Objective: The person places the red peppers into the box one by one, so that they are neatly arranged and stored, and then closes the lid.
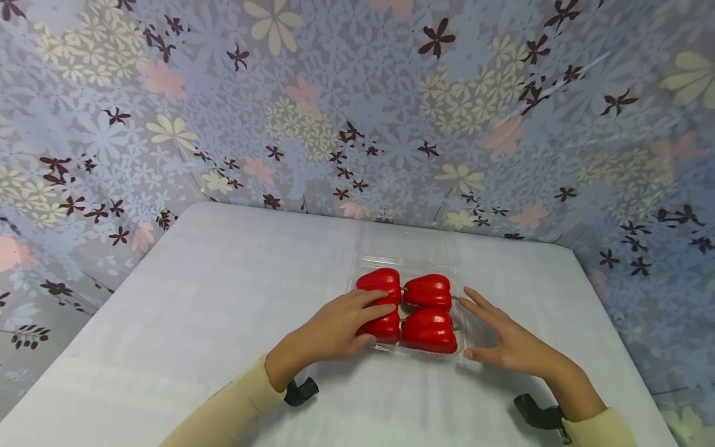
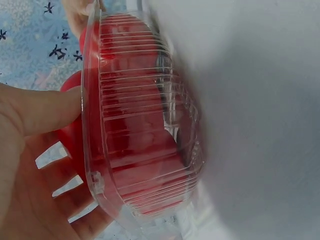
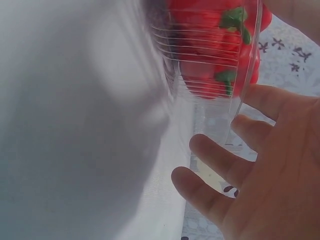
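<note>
Several shiny red bell peppers (image 1: 429,330) with green stems sit in two rows inside a clear plastic container (image 2: 172,90) with ribbed walls. My left hand (image 1: 337,323) lies over the container's left side, its fingers stretched across the two left peppers. In the left wrist view, the thumb (image 2: 57,107) is at the rim and the other fingers spread behind it. On the opposite side, my right hand (image 1: 511,338) has its fingers spread and relaxed around the right edge. In the right wrist view one finger (image 3: 265,100) meets or nearly meets the rim; contact is hard to tell.
The container's clear lid (image 1: 404,239) appears folded back behind it, toward the floral wall covering (image 1: 357,112). White cloth covers the table (image 1: 240,279). Dark straps with black mounts (image 1: 301,392) sit at both wrists.
</note>
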### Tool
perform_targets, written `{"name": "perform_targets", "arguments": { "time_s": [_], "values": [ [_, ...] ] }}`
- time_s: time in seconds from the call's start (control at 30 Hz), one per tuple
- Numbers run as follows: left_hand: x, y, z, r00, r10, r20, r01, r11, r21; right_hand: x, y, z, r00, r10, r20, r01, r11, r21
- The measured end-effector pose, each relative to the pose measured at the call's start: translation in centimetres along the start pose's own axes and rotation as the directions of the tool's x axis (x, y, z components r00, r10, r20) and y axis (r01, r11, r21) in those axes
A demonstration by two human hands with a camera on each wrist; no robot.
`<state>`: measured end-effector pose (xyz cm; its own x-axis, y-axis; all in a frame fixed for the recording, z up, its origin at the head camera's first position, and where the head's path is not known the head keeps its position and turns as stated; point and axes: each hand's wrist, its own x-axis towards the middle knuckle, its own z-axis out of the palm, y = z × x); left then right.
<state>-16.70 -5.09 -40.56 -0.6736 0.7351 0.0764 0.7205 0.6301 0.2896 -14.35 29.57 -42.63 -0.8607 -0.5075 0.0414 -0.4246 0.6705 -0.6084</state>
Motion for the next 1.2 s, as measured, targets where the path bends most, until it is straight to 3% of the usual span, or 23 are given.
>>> {"name": "perform_targets", "arguments": {
  "time_s": [0.17,0.5,0.7,0.8,0.9,1.0,1.2],
  "values": [
    [-0.3,0.1,0.1,1.0,-0.012,0.007,0.012,1.0,0.001,0.1,0.0,0.0,1.0,0.001,0.008,-0.001,1.0,0.0],
    [-0.3,-0.1,0.9,0.998,0.033,-0.051,-0.028,0.996,0.085,0.2,0.0,-0.1,1.0,-0.014,0.007,0.014,1.0,-0.002],
    [0.1,-0.5,0.4,0.999,0.009,-0.05,-0.011,0.999,-0.053,0.0,-0.2,0.0,1.0,-0.001,0.008,0.001,1.0,0.003],
    [0.5,-1.4,0.1,0.994,-0.033,-0.102,0.013,0.981,-0.192,0.0,-0.2,0.1,1.0,-0.008,0.007,0.008,1.0,0.001],
    [1.3,-2.8,-0.7,0.981,-0.098,-0.168,0.042,0.949,-0.312,0.1,-0.3,0.1,1.0,-0.007,0.006,0.007,1.0,-0.011],
    [2.6,-4.5,-1.8,0.962,-0.162,-0.219,0.076,0.932,-0.354,0.1,-0.4,0.0,1.0,0.005,0.004,-0.005,1.0,-0.027],
    [5.0,-8.1,-3.6,0.934,-0.321,-0.156,0.227,0.872,-0.434,0.0,-0.5,-0.2,0.999,0.031,0.005,-0.031,0.998,-0.052]
  ]
}}
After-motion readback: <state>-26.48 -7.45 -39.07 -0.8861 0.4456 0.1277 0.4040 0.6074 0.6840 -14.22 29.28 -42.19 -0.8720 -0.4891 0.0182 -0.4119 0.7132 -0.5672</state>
